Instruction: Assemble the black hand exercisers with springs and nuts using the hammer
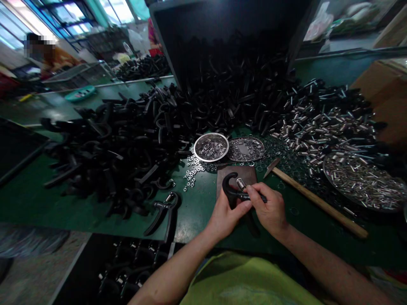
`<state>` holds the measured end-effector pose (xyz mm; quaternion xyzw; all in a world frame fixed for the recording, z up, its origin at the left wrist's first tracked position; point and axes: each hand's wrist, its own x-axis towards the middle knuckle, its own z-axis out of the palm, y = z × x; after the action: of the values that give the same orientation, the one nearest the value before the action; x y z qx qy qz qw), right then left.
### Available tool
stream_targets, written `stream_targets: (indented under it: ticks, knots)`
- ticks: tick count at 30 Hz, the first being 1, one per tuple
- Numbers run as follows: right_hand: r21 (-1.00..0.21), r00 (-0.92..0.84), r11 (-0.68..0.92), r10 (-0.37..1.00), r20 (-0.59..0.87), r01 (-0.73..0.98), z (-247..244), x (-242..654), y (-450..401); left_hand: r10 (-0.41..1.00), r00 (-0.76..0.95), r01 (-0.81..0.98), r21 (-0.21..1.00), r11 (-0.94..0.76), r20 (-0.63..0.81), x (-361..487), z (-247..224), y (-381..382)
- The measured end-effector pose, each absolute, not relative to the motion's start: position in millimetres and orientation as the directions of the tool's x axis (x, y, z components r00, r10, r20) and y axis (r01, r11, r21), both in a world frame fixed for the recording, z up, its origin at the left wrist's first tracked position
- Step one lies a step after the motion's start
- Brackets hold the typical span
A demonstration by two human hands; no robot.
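Note:
Just above the front edge of the green table, my left hand [225, 215] is closed round a black curved handle [229, 183]. My right hand [270, 208] has its thumb and fingers closed on the right part of the same handle, beside a silver spring [241, 183] that stands tilted at it. Under and behind the handle lies a dark square plate [222, 173]. To the left, an assembled black hand grip [168, 212] with a spring rests near the table edge.
Heaps of black handles [127, 148] fill the left and back. A steel bowl [211, 159], an oval tray [263, 150], loose nuts [190, 171], a hammer [318, 201] and a pile of springs [305, 127] surround the plate. A person [57, 59] is at back left.

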<state>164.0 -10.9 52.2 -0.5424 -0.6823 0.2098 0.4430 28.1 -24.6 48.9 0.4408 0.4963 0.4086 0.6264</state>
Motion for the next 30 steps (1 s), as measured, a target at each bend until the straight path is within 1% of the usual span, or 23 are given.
stream_targets:
  ticks: [3,4,6,7,8,9,10,11,12,13,14,15,16,18,20,22,24,26,30]
  knots:
    - [-0.712,-0.259,0.51,0.86,0.44,0.483,54.6,175.4,-1.9,0.888,0.28,-0.183,0.888,0.422,-0.365,19.6,50.0,-16.3]
    - [-0.68,-0.304,0.559,0.829,0.47,0.474,53.6,178.6,-0.3,0.877,0.298,-0.223,0.866,0.449,-0.378,17.2,50.0,-14.0]
    - [-0.648,-0.294,0.582,0.811,0.506,0.491,48.9,182.2,-0.1,0.866,0.317,-0.256,0.844,0.47,-0.386,13.3,49.4,-10.8]
    - [-0.679,-0.246,0.535,0.841,0.481,0.503,45.6,182.5,-1.0,0.874,0.305,-0.24,0.858,0.454,-0.378,11.6,49.0,-9.8]
    - [-0.745,-0.186,0.442,0.895,0.406,0.499,42.2,181.9,-1.9,0.897,0.27,-0.201,0.891,0.408,-0.35,9.8,48.7,-9.1]
    - [-0.829,-0.135,0.304,0.953,0.272,0.469,39.0,180.7,-2.5,0.929,0.217,-0.137,0.933,0.333,-0.3,7.7,48.7,-8.4]
    - [-0.901,-0.117,0.13,0.989,0.089,0.413,36.3,179.3,-2.2,0.959,0.164,-0.053,0.969,0.243,-0.231,5.4,48.9,-7.6]
    - [-0.936,-0.144,-0.05,0.984,-0.106,0.348,34.3,177.8,-0.9,0.979,0.127,0.036,0.987,0.156,-0.159,3.0,49.3,-6.8]
    - [-0.935,-0.212,-0.201,0.94,-0.268,0.291,33.1,176.5,1.4,0.988,0.117,0.115,0.99,0.086,-0.1,0.5,49.8,-5.9]
    - [-0.92,-0.299,-0.301,0.88,-0.37,0.252,32.7,175.2,4.6,0.988,0.137,0.172,0.984,0.045,-0.069,-1.8,50.1,-5.2]
    - [-0.909,-0.391,-0.345,0.823,-0.412,0.232,32.9,173.8,8.2,0.982,0.175,0.207,0.978,0.03,-0.067,-3.5,50.2,-4.8]
    - [-0.909,-0.468,-0.351,0.779,-0.417,0.227,33.5,172.1,11.8,0.973,0.215,0.225,0.974,0.032,-0.081,-4.5,49.7,-4.8]
    - [-0.915,-0.52,-0.333,0.754,-0.402,0.226,34.4,169.9,14.9,0.965,0.244,0.232,0.972,0.038,-0.096,-4.8,48.6,-5.5]
    - [-0.934,-0.534,-0.279,0.767,-0.357,0.224,36.2,164.0,18.5,0.965,0.24,0.216,0.975,0.057,-0.109,-3.1,44.4,-8.8]
    - [-0.952,-0.442,-0.195,0.851,-0.284,0.236,38.0,157.5,18.0,0.98,0.169,0.157,0.985,0.078,-0.105,0.0,38.9,-13.8]
    - [-0.944,-0.341,-0.081,0.92,-0.194,0.319,40.7,153.1,14.9,0.99,0.109,0.106,0.991,0.081,-0.093,2.3,34.1,-18.8]
    - [-0.89,-0.343,0.023,0.927,-0.152,0.455,44.7,152.3,11.4,0.991,0.115,0.117,0.991,0.059,-0.073,2.3,31.7,-22.6]
    - [-0.812,-0.387,0.108,0.909,-0.152,0.573,49.4,154.4,8.8,0.986,0.156,0.173,0.984,0.028,-0.055,0.6,31.6,-24.3]
    - [-0.632,-0.475,0.282,0.866,-0.156,0.722,55.4,156.6,6.1,0.973,0.226,0.252,0.967,-0.022,-0.037,-2.2,32.0,-23.4]
